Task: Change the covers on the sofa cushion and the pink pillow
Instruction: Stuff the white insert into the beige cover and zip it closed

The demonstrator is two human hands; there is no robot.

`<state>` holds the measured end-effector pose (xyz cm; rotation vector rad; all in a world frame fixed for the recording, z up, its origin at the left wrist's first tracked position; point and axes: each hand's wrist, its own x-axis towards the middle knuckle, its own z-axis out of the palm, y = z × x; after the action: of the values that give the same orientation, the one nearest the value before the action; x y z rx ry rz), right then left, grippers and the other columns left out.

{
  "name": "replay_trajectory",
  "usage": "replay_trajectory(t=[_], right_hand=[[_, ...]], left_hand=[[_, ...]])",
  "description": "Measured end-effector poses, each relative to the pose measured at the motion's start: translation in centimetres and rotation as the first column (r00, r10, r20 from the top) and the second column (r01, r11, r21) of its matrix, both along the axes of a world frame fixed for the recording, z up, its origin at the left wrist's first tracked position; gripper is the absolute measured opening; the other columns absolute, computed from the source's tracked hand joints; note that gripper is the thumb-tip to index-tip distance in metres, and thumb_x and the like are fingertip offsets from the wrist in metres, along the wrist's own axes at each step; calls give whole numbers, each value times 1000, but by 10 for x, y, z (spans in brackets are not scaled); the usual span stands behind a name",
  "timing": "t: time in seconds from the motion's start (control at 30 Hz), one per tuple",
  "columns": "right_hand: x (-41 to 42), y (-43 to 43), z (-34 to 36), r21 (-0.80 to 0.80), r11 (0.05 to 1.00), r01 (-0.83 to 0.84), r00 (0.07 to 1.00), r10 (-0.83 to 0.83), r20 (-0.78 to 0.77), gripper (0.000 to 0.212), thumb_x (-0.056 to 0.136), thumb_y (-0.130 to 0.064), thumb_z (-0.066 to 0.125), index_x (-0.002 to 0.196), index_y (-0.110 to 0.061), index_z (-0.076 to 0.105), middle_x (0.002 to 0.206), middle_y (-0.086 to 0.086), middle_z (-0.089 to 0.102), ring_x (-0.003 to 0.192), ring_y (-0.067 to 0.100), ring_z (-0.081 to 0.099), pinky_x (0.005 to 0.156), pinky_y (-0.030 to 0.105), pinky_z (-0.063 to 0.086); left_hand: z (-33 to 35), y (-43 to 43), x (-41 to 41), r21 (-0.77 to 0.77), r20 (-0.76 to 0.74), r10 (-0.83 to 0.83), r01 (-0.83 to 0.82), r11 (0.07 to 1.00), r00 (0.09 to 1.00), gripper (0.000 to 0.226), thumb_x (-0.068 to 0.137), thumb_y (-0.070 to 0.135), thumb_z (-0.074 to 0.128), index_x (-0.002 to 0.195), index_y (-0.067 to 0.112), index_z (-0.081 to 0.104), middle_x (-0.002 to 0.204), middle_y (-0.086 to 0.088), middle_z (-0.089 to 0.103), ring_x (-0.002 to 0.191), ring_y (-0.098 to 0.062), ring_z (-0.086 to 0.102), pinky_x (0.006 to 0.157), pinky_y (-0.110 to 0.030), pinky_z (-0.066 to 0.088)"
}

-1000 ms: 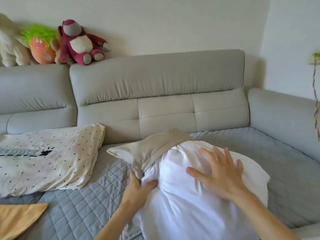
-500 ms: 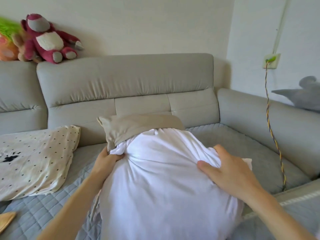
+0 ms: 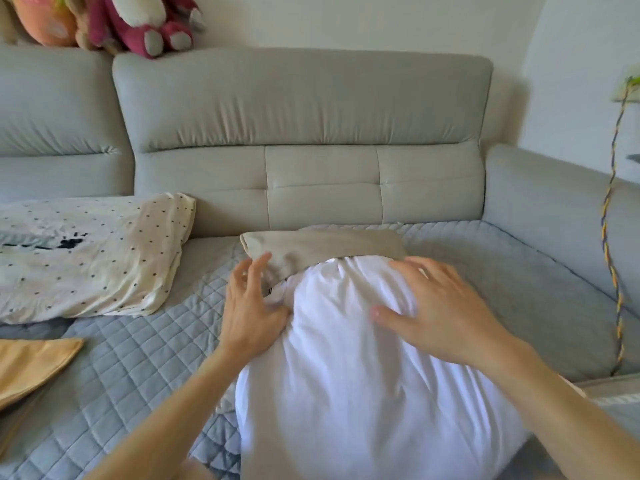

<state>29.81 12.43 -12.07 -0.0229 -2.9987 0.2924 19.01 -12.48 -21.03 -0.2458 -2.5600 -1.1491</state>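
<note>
A white cushion insert [image 3: 363, 382] lies on the quilted sofa seat, its far end still inside a beige cover [image 3: 322, 249]. My left hand [image 3: 251, 313] is at the insert's left side beside the cover's edge, fingers spread and loosely bent, holding nothing. My right hand [image 3: 440, 313] lies flat on top of the insert with straight, spread fingers. A cream polka-dot pillow [image 3: 86, 254] sits to the left against the backrest.
The grey sofa backrest [image 3: 301, 133] runs behind, with plush toys [image 3: 138, 22] on top at the left. An orange fabric piece [image 3: 31, 365] lies at the left edge. A braided cord [image 3: 611, 237] hangs over the right armrest [image 3: 554, 209].
My left hand let go of the cover's edge and opened its fingers. My right hand slid up toward the cover's opening. The cover sits lower and flatter on the seat.
</note>
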Motion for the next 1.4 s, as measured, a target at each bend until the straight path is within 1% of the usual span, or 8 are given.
replay_trajectory(t=[0.1, 0.27, 0.43, 0.67, 0.83, 0.97, 1.17, 1.4], right_hand=[[-23, -39, -1, -78, 994, -79, 964, 56, -260, 57, 88, -66, 41, 132, -31, 52, 132, -12, 56, 126, 18, 47, 99, 31, 41], [-54, -103, -13, -81, 978, -191, 975, 179, -133, 40, 95, -51, 43, 115, -20, 59, 121, -2, 62, 118, 20, 52, 89, 31, 41], [-85, -128, -49, 82, 996, 21, 996, -28, 85, 90, 83, -63, 46, 146, 1, 32, 146, 21, 35, 132, 37, 31, 109, 46, 26], [-127, -134, -55, -89, 950, 299, 942, -279, 187, 143, 49, -96, 48, 148, 2, 14, 152, 29, 16, 141, 45, 13, 112, 56, 12], [-154, -123, -66, 4, 976, 219, 968, -217, -128, 69, 51, -27, 84, 108, 3, 58, 94, 28, 61, 81, 40, 60, 68, 47, 46], [-162, -73, -76, 186, 977, 99, 885, -1, -465, 15, 61, -13, 67, 76, -13, 65, 63, 12, 57, 51, 34, 58, 39, 37, 45], [-165, -40, -74, -177, 973, 150, 903, -208, -375, 17, 49, -2, 79, 54, -10, 65, 54, 11, 61, 51, 32, 63, 38, 33, 45], [-161, -118, -94, -241, 966, -90, 983, 47, -177, 32, 95, -28, 53, 121, -14, 63, 117, 6, 65, 111, 21, 61, 84, 16, 42]], left_hand=[[3, -4, -8, -105, -217, -15, -8, 994, 976, 34, 82, 39, 56, 116, 38, 59, 123, 12, 46, 113, -14, 43, 94, -31, 38], [4, -10, -42, -491, -398, -9, -205, 847, 917, 22, 77, 44, 75, 89, 28, 65, 84, 10, 62, 81, -20, 59, 65, -33, 44], [2, -15, -62, -703, -369, -53, -241, 669, 928, 24, 67, 39, 77, 79, 22, 66, 68, 6, 60, 65, -22, 58, 56, -34, 40], [41, -9, -87, -2, 169, -49, 51, 999, 984, 6, 88, 29, 66, 90, 29, 73, 83, 10, 71, 80, -8, 62, 65, -14, 43], [55, -3, -89, 331, 327, -291, 180, 926, 899, 16, 72, 26, 63, 73, 11, 58, 69, -2, 53, 67, -16, 46, 64, -27, 37], [53, 5, -78, 513, 344, -356, 144, 846, 869, 12, 90, 12, 49, 80, 9, 45, 70, -5, 39, 68, -16, 35, 60, -24, 31], [49, 54, -37, 257, 281, -366, 298, 919, 887, 30, 85, 43, 43, 63, 25, 33, 65, 8, 37, 67, -11, 33, 65, -29, 28], [55, 44, -50, 5, 185, -280, 285, 959, 942, 13, 62, 23, 52, 59, 12, 44, 50, 8, 38, 52, -11, 35, 55, -31, 32]])
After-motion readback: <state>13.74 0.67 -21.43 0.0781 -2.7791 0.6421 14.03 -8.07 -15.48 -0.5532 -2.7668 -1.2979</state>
